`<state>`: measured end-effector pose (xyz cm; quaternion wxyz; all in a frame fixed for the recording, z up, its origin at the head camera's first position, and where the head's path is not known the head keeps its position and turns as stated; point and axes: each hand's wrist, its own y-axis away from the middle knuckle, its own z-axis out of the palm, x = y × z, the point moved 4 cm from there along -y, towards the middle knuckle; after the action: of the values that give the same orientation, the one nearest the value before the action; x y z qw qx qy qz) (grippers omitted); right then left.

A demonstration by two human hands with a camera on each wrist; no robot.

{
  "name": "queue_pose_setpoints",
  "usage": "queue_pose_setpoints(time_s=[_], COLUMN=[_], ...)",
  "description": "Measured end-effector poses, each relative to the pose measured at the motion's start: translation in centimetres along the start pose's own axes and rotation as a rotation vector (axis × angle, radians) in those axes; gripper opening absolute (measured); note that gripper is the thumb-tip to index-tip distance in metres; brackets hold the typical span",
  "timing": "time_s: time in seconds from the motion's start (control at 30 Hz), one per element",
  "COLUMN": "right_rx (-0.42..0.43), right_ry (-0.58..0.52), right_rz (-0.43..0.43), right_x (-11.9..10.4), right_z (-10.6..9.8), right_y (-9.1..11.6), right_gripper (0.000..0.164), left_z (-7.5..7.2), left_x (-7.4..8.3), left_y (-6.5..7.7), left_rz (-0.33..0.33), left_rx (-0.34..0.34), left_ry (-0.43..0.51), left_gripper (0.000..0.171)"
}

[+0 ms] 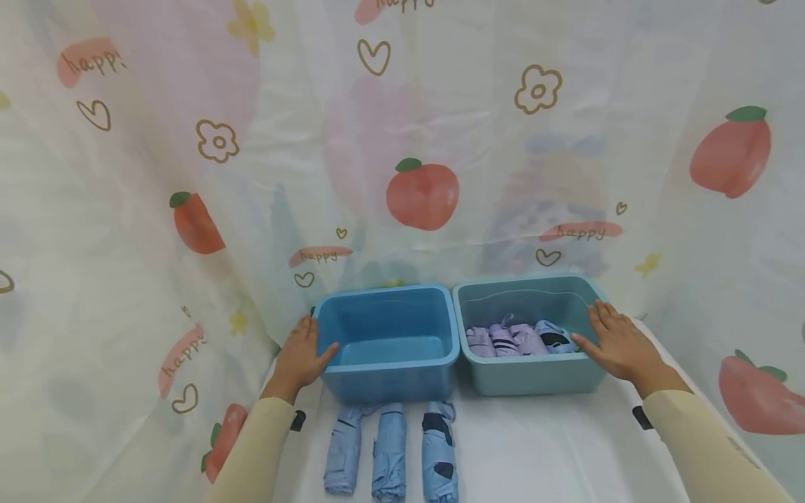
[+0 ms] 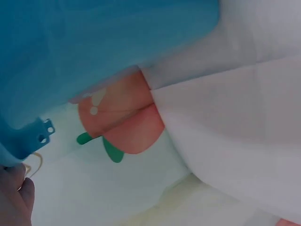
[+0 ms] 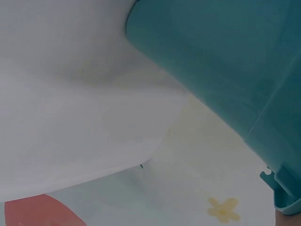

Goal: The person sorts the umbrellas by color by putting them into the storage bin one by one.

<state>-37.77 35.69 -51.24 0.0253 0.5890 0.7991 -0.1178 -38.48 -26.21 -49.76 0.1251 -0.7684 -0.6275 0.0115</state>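
Observation:
My left hand (image 1: 303, 358) rests on the left end of an open blue plastic bin (image 1: 390, 367), its thumb over the rim. In the left wrist view, fingers (image 2: 14, 190) show just below the bin's handle lug (image 2: 35, 139). My right hand (image 1: 619, 346) lies with extended fingers along the right end of a teal bin (image 1: 534, 362). Only a sliver of finger (image 3: 288, 219) appears beside its lug (image 3: 286, 193) in the right wrist view. Inside the teal bin are several rolled fabric bundles, purple ones (image 1: 527, 340) and a blue one with black patches (image 1: 555, 339). The blue bin's visible interior is bare.
Three rolled blue bundles lie side by side before the blue bin: a left one (image 1: 343, 450), a middle one (image 1: 389, 454) and a black-patched one (image 1: 439, 454). The bins stand side by side on a white-covered table (image 1: 541, 447), against a patterned curtain (image 1: 428, 126).

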Motion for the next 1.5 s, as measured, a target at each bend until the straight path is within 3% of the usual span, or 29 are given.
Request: queue_pose_setpoints(time_s=[0.2,0.4,0.57,0.73,0.83,1.2,1.5], right_rx=[-0.035,-0.047,-0.053,-0.063,-0.055,-0.063,-0.094], right_ry=[-0.019,-0.014,-0.009,-0.016,-0.009,0.003,0.024], right_rz=[0.036,0.061,0.072,0.064,0.053,0.023,-0.084], right_x=[0.0,0.1,0.0,-0.1,0.0,0.0,-0.1], right_z=[0.0,0.0,0.1,0.2,0.2,0.3,-0.4], right_y=[0.0,-0.1,-0.2,-0.1,-0.1,-0.5,-0.8], right_gripper=[0.093,0.098,0.095,0.095,0.097,0.097,0.090], left_z=[-0.8,-0.3,1.0,2.3,3.2,7.2,9.3], left_x=[0.3,0.0,-0.4,-0.6,-0.6,-0.5,0.1], left_y=[1.5,4.4,7.7,10.4,11.5,13.6,14.4], left_rz=[0.038,0.055,0.002,-0.067,-0.103,-0.232,-0.293], left_rx=[0.125,0.227,0.270,0.267,0.228,-0.028,-0.187], left_ry=[0.056,0.110,0.161,0.181,0.186,0.244,0.412], left_gripper=[0.075,0.067,0.064,0.065,0.064,0.057,0.056])
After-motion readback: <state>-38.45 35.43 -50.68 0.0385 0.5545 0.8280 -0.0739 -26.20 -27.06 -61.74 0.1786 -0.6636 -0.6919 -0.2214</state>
